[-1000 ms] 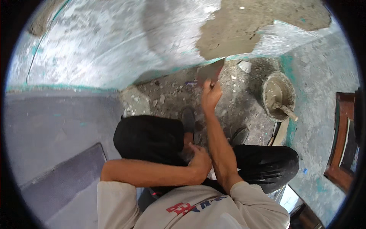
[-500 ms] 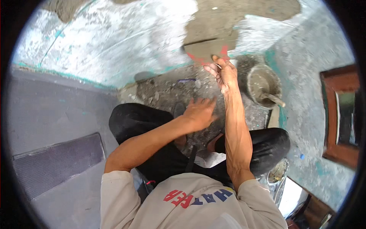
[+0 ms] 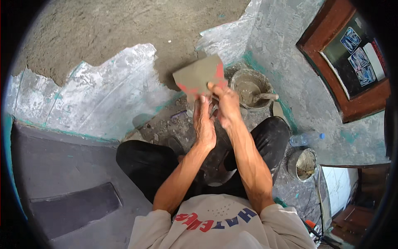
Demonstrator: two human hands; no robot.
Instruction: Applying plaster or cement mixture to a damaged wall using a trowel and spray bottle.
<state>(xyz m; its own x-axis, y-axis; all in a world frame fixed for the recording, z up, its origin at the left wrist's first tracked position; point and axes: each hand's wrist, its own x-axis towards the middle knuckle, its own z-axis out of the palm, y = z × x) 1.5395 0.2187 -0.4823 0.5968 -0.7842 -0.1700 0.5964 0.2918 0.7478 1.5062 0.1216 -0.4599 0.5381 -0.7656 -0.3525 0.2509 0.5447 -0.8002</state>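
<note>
Head view shows the flat grey-and-red blade (image 3: pixel 199 74) tilted in front of the lower wall (image 3: pixel 120 79); whether it touches the surface is unclear. The right hand (image 3: pixel 229 103) grips it, thumb pressed over the near face; the left hand (image 3: pixel 204 129) has fingertips at its lower edge, holding or merely touching, I cannot tell. Uneven pressure could twist the blade out from under that thumb. Swung rightward, it might catch the wooden handle (image 3: pixel 267 96) jutting over the bucket (image 3: pixel 264 77) rim, tipping out wet mix.
</note>
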